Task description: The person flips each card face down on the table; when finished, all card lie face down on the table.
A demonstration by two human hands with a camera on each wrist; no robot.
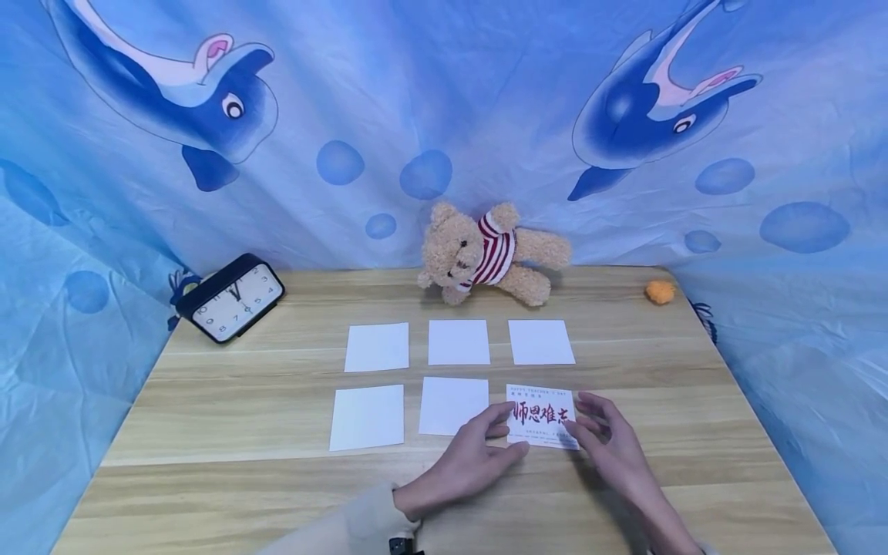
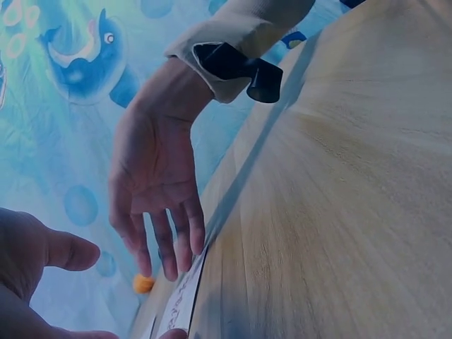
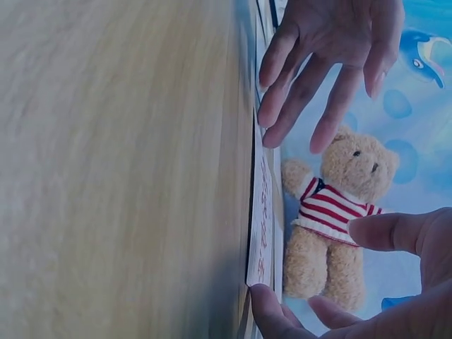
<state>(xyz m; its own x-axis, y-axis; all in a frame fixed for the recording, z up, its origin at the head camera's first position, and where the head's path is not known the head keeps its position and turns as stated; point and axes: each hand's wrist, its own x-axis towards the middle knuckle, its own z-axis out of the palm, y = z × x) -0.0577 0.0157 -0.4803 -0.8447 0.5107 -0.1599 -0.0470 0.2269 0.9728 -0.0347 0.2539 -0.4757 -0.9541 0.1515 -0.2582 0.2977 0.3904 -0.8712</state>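
A white card with red and small printed writing (image 1: 541,417) lies flat on the table, at the right end of the near row. My left hand (image 1: 473,456) is at its left side, fingers loosely extended with the tips by the card's left edge. On the opposite side, my right hand (image 1: 613,441) has its fingertips at the card's right edge, thumb apart from the fingers. Neither hand grips the card. In the right wrist view, the card (image 3: 261,226) appears nearly edge-on between both hands. Whether the fingertips press on it is hard to tell.
Several blank white cards, including one beside my left hand (image 1: 449,401), form two rows. Behind them a teddy bear (image 1: 496,254) in a striped shirt lies sideways. A clock (image 1: 236,301) stands at back left, and a small orange object (image 1: 660,291) at back right. Dolphin-printed cloth surrounds the table.
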